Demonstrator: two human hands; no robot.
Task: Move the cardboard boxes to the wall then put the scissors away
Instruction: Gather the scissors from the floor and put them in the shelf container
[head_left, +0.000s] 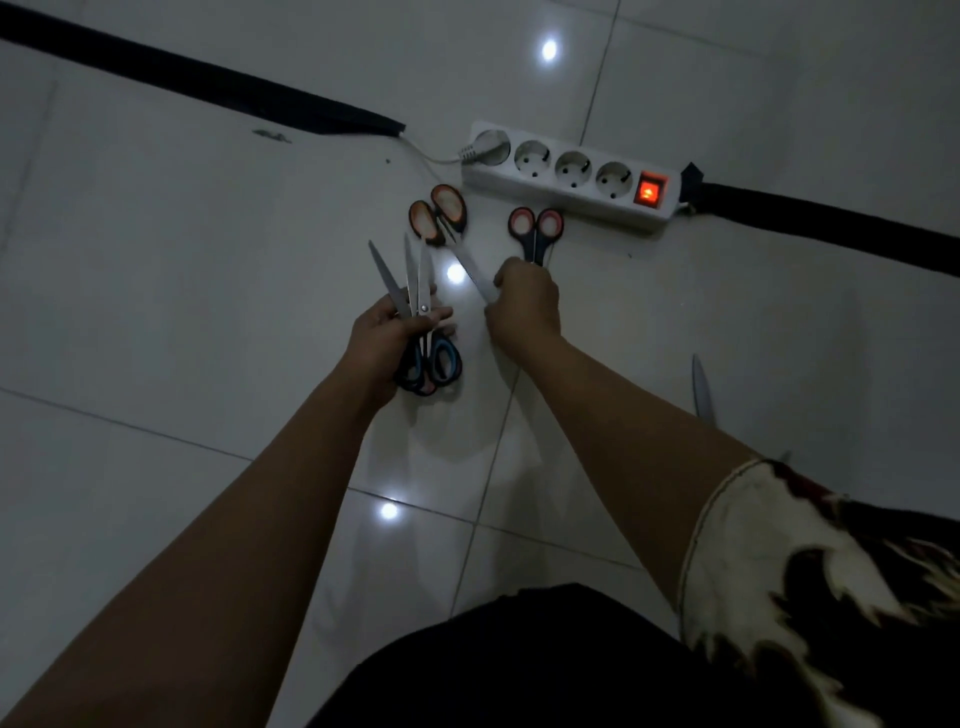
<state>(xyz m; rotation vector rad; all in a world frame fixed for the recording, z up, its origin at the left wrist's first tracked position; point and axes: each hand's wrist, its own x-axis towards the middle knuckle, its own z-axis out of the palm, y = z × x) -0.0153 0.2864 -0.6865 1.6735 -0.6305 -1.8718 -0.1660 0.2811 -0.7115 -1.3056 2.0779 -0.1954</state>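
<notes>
My left hand (387, 340) grips a bundle of scissors (423, 332) with blue and black handles, blades pointing away from me. My right hand (524, 306) pinches the blade tip of the orange-handled scissors (441, 215), which lie on the floor. Red-handled scissors (536, 234) lie just beyond my right hand, their blades hidden under it. A further blade (702, 387) shows on the floor at the right, behind my right arm. No cardboard boxes are in view.
A white power strip (566, 174) with a lit red switch lies beyond the scissors. Black taped cable covers (208, 83) run off to the left and right. The floor (156, 286) is glossy white tile.
</notes>
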